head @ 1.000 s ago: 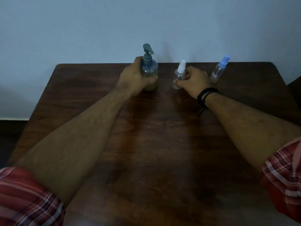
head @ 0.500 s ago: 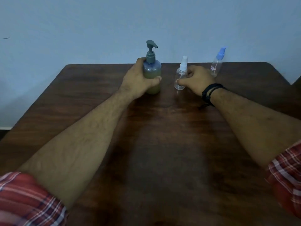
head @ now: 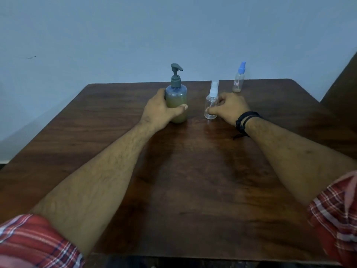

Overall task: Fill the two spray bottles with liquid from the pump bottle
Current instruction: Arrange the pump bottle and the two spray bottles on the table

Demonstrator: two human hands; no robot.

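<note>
The pump bottle [head: 176, 93] stands upright on the dark wooden table [head: 179, 180], holding yellowish liquid under a grey pump head. My left hand [head: 160, 111] grips its body from the left, thumb across the front. Right of it stands a small clear spray bottle with a white cap [head: 211, 102]. My right hand [head: 229, 108] holds this bottle from the right, its fingers curled round the lower part. A second clear spray bottle with a blue cap [head: 239, 79] stands alone near the table's far edge, apart from both hands.
A pale blue wall [head: 173, 31] rises directly behind the table's far edge. A dark piece of furniture [head: 343, 88] stands at the right side. The table's near edge runs along the bottom of the view.
Both hands have drawn the pump bottle and the white-capped spray bottle a little toward me. The camera has tilted, so more wall shows above the table.
</note>
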